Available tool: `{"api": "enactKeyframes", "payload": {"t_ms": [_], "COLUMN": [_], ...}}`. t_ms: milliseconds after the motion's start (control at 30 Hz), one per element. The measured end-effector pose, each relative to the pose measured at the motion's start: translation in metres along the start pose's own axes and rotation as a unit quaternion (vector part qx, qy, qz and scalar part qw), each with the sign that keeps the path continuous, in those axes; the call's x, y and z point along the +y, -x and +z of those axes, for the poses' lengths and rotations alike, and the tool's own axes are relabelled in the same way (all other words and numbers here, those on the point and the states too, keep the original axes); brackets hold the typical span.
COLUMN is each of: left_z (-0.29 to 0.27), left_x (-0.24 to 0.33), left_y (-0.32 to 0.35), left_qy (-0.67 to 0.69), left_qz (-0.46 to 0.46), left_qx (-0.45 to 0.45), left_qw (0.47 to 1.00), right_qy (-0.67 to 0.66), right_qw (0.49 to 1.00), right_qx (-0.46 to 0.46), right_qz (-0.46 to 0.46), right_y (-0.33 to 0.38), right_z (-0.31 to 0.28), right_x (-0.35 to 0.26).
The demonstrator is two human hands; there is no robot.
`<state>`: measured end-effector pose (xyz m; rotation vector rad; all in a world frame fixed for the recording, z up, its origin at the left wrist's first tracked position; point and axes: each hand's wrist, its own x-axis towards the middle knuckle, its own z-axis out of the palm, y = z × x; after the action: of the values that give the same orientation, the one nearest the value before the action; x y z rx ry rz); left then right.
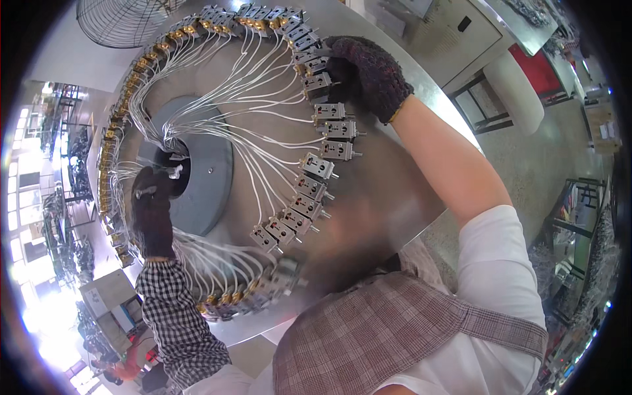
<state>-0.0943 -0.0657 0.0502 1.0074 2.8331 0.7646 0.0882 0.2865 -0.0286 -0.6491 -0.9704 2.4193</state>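
My right hand (368, 72), in a dark knit glove, is curling its fingers around a small metal motor (318, 84) at the far right edge of the round steel counter (388, 191), its shaft pointing outward. My left hand (153, 217) is reaching toward the grey hub (207, 171); I cannot tell whether its fingers are gripping anything.

Both hands are covered in dark knit gloves: the right hand (368, 72) beside silver-grey metal blocks (329, 128) with brassy bits, the left hand (151, 214) among white wires (230, 105). A black-and-white check sleeve (174, 316) is worn below the left glove; a brownish plaid apron (395, 329) is seen over a white shirt (500, 263).
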Motion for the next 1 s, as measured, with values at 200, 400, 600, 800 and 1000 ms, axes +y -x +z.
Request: {"api": "enactKeyframes", "payload": {"t_ms": [200, 400, 600, 800, 1000], "left_z": [0.023, 0.001, -0.007, 0.064, 0.133], "left_x": [0.036, 0.036, 0.068, 0.109, 0.159], "left_y": [-0.014, 0.008, 0.008, -0.026, -0.057], "left_qy": [0.166, 0.191, 0.034, 0.549, 0.697], "left_qz": [-0.059, 0.032, 0.02, -0.103, -0.14], "left_qx": [0.014, -0.101, 0.035, -0.072, -0.114], "left_qw": [0.984, 0.976, 0.999, 0.827, 0.694], "right_qy": [0.068, 0.058, 0.032, 0.075, 0.125], "right_qw": [0.997, 0.998, 0.999, 0.996, 0.987], "right_qx": [0.022, 0.012, 0.022, 0.014, 0.096], "right_qz": [0.014, 0.002, 0.001, -0.052, 0.006], "right_y": [-0.004, -0.018, -0.012, -0.002, 0.032], "right_z": [0.005, -0.006, -0.008, -0.024, -0.033], "right_x": [-0.008, -0.009, -0.014, -0.025, -0.043]}}
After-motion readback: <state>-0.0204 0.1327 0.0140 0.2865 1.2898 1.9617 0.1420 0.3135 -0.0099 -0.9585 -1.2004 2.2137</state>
